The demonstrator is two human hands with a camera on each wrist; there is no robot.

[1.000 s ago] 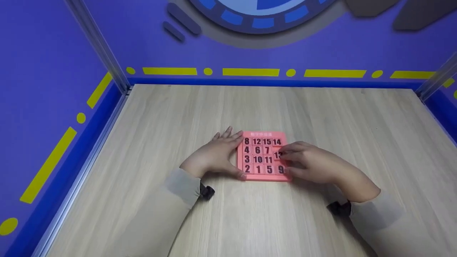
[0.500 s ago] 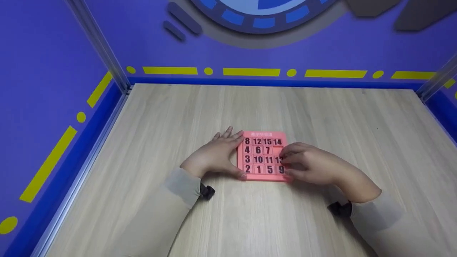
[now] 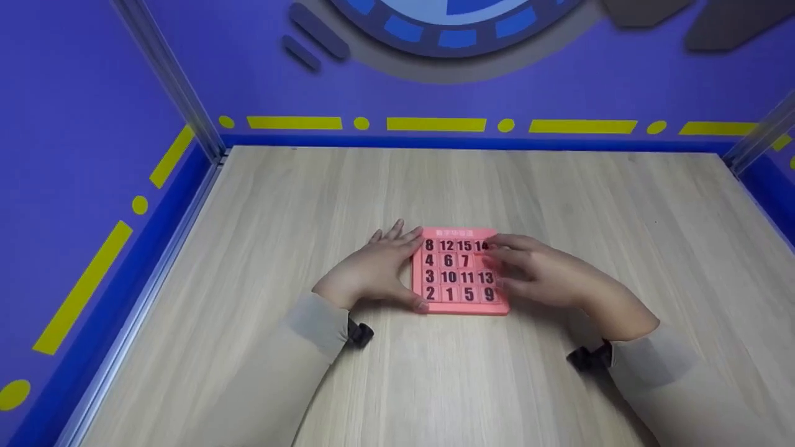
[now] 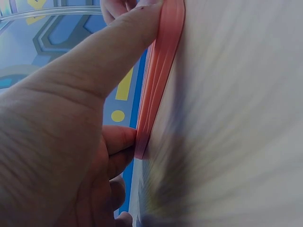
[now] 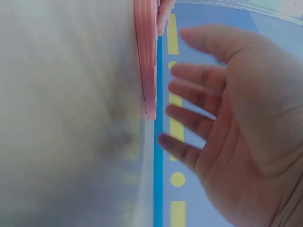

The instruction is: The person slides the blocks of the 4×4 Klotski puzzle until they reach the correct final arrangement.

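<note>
While the pink sliding number puzzle (image 3: pixel 459 270) lies flat near the middle of the table (image 3: pixel 559 205), a tile-shifting step is judged to be in hand. The blank cell is seen in the second row at the puzzle's right edge, below the 14 tile (image 3: pixel 481 246) and above the 13 tile (image 3: pixel 485 277). The puzzle's left edge is braced by the left hand (image 3: pixel 376 268), thumb at the near corner and fingers spread flat along the side, nothing being gripped. Over the puzzle's right edge the right hand (image 3: pixel 541 271) is held with fingers loosely extended; in the right wrist view they appear clear of the frame, and nothing is held.

For the next move, a light fingertip push on a tile bordering the blank is judged to be needed, with the frame kept steady.

The puzzle is a thin square slab of smooth rigid plastic, its square tiles marked with black numerals. The table beyond it is pale wood-grain laminate, enclosed by purple walls (image 3: pixel 93 124) with yellow dashes.
</note>
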